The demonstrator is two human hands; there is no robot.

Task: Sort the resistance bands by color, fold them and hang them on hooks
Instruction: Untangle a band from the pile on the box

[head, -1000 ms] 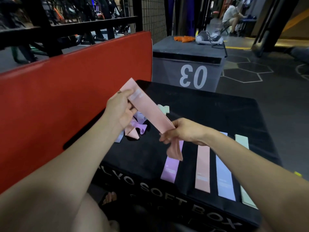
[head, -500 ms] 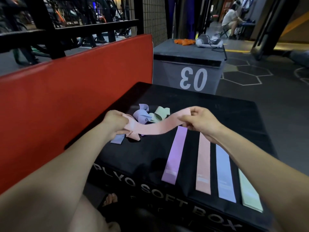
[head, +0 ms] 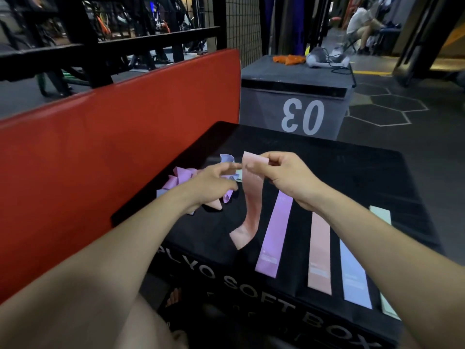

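A pink resistance band (head: 253,197) hangs from my right hand (head: 284,177), which pinches its top end above the black soft box (head: 352,177). The band's lower end curls loose near the box top. My left hand (head: 214,183) hovers just left of it with fingers stretched toward the band, holding nothing. Under and behind the left hand lies a tangled pile of bands (head: 181,177) in purple, blue, pink and green. Flat in a row at the front right lie a purple band (head: 274,238), a pink band (head: 319,253), a blue band (head: 354,270) and a green band (head: 381,216).
A red padded panel (head: 100,159) stands along the left of the box. Behind it is a grey box marked 03 (head: 297,79) with an orange cloth and a cabled device on top. A black metal rack fills the back left. A person sits at the far right (head: 362,23).
My left hand has let go of the pink band's left end. The band, stretched between both hands before, now dangles from my right hand alone.
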